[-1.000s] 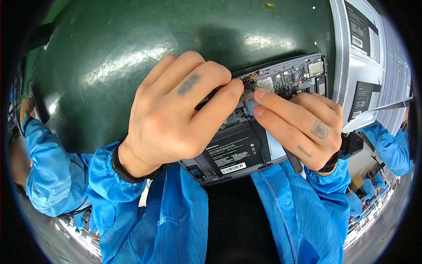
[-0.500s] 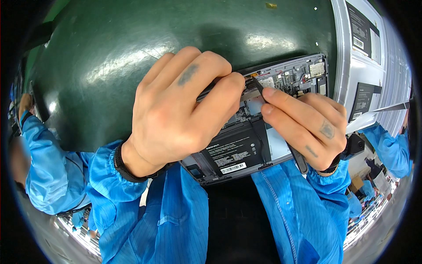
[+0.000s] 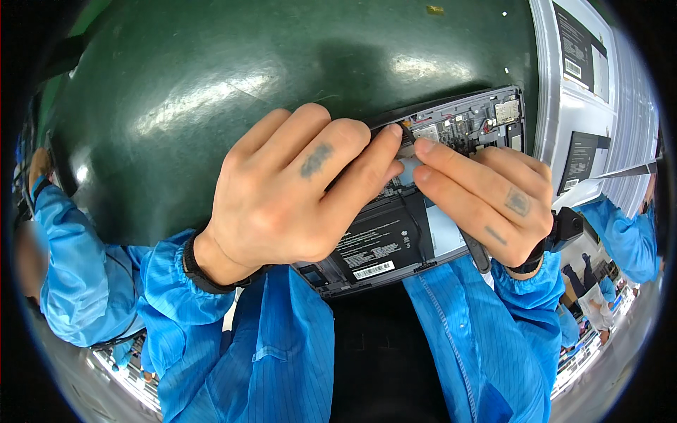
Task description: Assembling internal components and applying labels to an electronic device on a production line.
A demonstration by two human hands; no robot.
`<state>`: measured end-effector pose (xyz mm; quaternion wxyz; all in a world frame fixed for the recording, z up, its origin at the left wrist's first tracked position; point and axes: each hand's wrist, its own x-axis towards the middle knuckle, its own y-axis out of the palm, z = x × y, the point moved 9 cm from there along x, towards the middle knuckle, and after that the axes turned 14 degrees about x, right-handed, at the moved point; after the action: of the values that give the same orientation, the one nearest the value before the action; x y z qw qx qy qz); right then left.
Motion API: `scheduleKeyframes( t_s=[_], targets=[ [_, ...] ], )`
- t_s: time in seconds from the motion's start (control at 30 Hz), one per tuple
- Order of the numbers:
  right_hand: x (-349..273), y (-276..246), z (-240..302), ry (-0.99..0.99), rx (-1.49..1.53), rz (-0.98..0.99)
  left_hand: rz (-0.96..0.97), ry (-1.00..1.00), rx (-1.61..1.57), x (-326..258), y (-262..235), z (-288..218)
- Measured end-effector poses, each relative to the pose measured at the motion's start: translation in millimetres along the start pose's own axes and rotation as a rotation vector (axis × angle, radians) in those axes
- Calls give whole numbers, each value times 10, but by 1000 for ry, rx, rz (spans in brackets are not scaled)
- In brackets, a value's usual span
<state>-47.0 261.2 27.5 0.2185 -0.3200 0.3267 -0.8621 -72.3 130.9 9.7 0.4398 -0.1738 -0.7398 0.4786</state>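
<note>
An opened laptop chassis (image 3: 513, 93) lies tilted before me, its circuit board and wiring exposed. A black battery with a white printed label (image 3: 377, 247) fills its near side. My left hand (image 3: 289, 194) reaches over the upper left part of the chassis with its fingers curled. Its index fingertip touches down beside a small orange spot, and whatever lies under the fingers is hidden. Close by, my right hand (image 3: 493, 201) pinches a slim black hand tool (image 3: 478, 252), whose rounded end sticks out below the palm. The working tip is between both hands, mostly covered.
Around the chassis spreads a shiny green table mat (image 3: 211, 56). On the right, white trays (image 3: 553, 106) hold black batteries (image 3: 584, 158). A scrap of yellow tape (image 3: 435, 10) lies at the far edge. Blue-sleeved people sit at the left (image 3: 84, 275) and right (image 3: 624, 240).
My left hand has shifted slightly toward me, and its index finger has straightened onto the chassis, with the thumb now apart from it. My right hand has moved slightly left with the tool.
</note>
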Motion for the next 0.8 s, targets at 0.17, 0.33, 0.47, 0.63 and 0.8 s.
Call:
scheduleKeyframes(
  t_s=[0.17, 0.33, 0.47, 0.63, 0.8],
  targets=[
    [-11, 9, -7, -6, 13, 0, -19, 57, 76, 2, -1, -61],
    [-35, 12, -16, -20, 32, -17, -73, 127, 127, -30, -8, -98],
    [-36, 14, -20, -11, 39, 8, -46, 116, 111, -44, -8, -86],
    [-80, 35, -26, -70, -36, -27, -42, 93, 104, -11, 6, -100],
    [-70, 39, -43, -63, -13, -6, -37, 92, 130, -39, -2, -111]
  ],
)
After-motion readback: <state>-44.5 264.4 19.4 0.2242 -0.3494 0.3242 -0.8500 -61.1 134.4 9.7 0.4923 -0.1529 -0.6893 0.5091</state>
